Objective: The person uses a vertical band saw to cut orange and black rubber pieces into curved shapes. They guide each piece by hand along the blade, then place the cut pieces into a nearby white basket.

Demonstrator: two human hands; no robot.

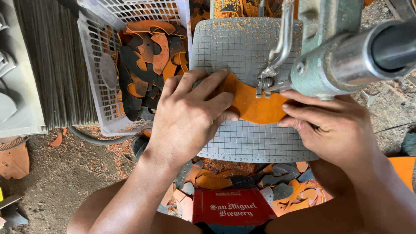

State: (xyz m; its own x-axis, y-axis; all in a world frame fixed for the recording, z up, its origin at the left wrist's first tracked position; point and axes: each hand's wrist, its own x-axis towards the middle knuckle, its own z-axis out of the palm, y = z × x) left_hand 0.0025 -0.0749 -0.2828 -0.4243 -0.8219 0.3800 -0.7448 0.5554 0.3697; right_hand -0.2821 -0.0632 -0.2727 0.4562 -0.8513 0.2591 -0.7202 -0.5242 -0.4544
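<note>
From the head view, my left hand (190,115) and right hand (333,125) press the orange curved piece (251,104) flat on the gridded worktop (242,47), under the machine's foot (263,83). It looks thin, light and bendy; I pinch its ends.

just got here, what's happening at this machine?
A person presses a curved orange piece flat on the gridded grey plate under the machine's foot. The left hand holds its left end, the right hand its right edge. A white basket of orange and dark cut pieces sits to the left; more lie below the plate.
</note>
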